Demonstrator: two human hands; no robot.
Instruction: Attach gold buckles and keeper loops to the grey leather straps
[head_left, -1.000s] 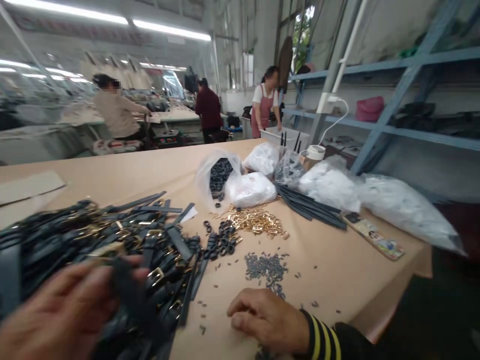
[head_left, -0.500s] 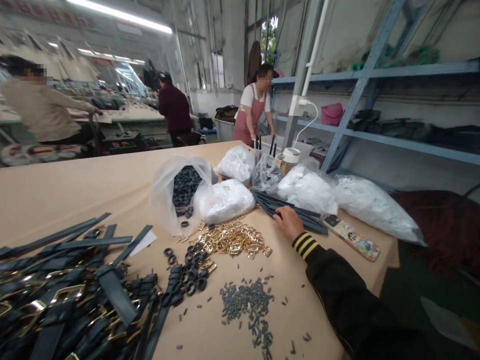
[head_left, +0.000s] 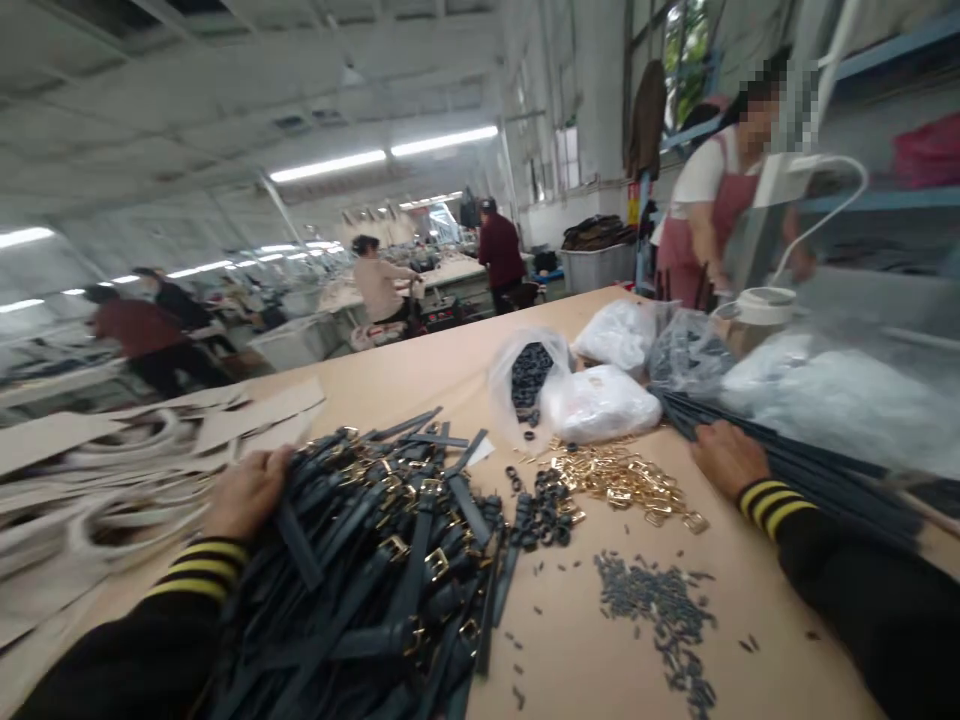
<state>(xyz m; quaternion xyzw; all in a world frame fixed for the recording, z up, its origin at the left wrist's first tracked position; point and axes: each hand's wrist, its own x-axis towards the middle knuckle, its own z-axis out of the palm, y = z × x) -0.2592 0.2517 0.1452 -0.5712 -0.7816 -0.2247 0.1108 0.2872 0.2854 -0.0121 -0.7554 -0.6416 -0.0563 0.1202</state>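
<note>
Left hand [head_left: 247, 492] has come back onto the left edge of the heap of dark grey leather belts with gold buckles [head_left: 375, 590], its fingers lightly curled over them; I cannot tell whether it grips one. Right hand [head_left: 727, 458] lies open and flat on the bundle of long dark unbuckled straps [head_left: 825, 480], not closing round them. They sit well apart above the tan-topped desk [head_left: 570, 640], with the loose pile of shiny gold buckles [head_left: 622, 485] between them. From that pile, the belts lie to the left, the straps just to the right, the small black rings [head_left: 547, 510] just left, the scattered small grey studs [head_left: 652, 600] nearer me, and the clear bag of black rings [head_left: 529, 380] beyond.
</note>
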